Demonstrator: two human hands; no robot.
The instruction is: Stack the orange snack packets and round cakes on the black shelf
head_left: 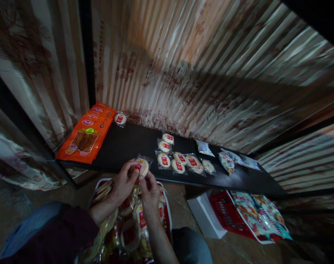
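Both hands hold one clear-wrapped round white cake (143, 167) with a red label, just over the near edge of the black shelf (112, 146). My left hand (125, 183) pinches its left side, thumb on the label. My right hand (149, 190) grips its lower right edge between thumb and fingers. Beneath the hands, a red basket with a white rim (169, 216) is filled with similar wrapped cakes (139, 216). Several more packaged cakes (164, 160) lie on the middle of the shelf, and a single one (120, 118) rests at its back left.
Orange snack bags (86, 137) overlap at the shelf's left end. Small white packets (204, 147) and a colourful packet (226, 162) lie towards the right. Below the shelf stand a white box (207, 216) and a red basket (230, 214) of bags. A dark post (87, 51) rises behind.
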